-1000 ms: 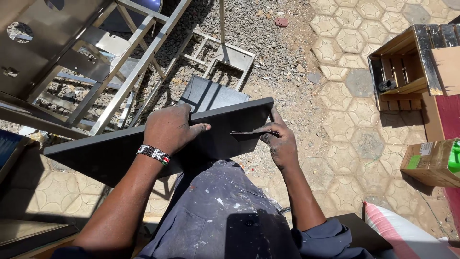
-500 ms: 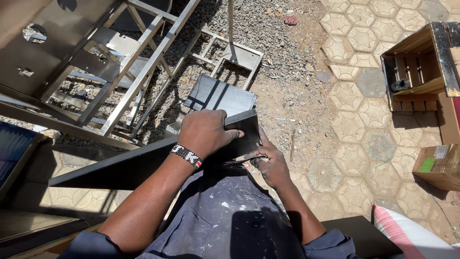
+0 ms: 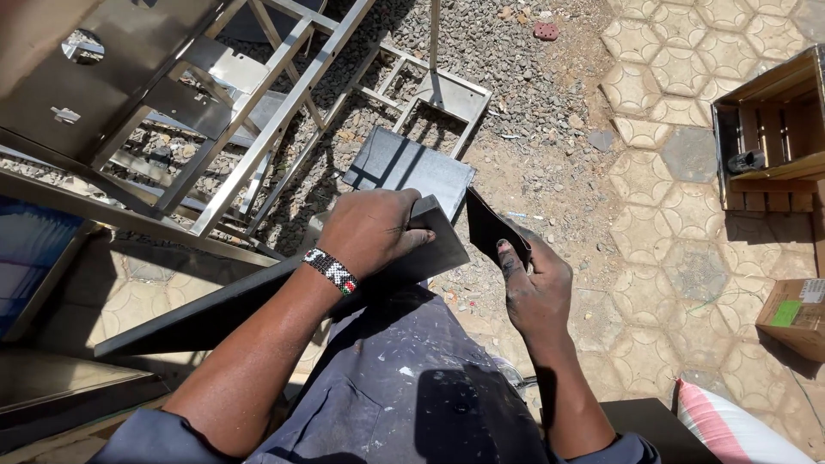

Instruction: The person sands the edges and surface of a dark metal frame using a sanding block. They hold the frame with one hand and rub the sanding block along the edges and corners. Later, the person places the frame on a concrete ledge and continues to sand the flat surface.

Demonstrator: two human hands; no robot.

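A long dark grey metal panel (image 3: 215, 305) lies across my lap, running from the lower left up to the middle. My left hand (image 3: 371, 232), with a beaded bracelet at the wrist, presses down on its upper end and grips the edge. My right hand (image 3: 534, 279) holds a dark sheet of abrasive paper (image 3: 490, 228) against the panel's end face. A second dark grey flat panel (image 3: 408, 167) lies on the gravel just beyond my hands.
Bare metal frames (image 3: 284, 112) and a steel sheet (image 3: 94, 77) lie on gravel at upper left. A wooden crate (image 3: 773, 137) stands at the right, a cardboard box (image 3: 795, 314) below it, and a striped sack (image 3: 739, 430) at lower right. Hexagonal paving covers the right side.
The long panel has shifted left and lower across my lap. My right hand has moved from the top surface to the panel's end, where it holds the abrasive sheet upright.
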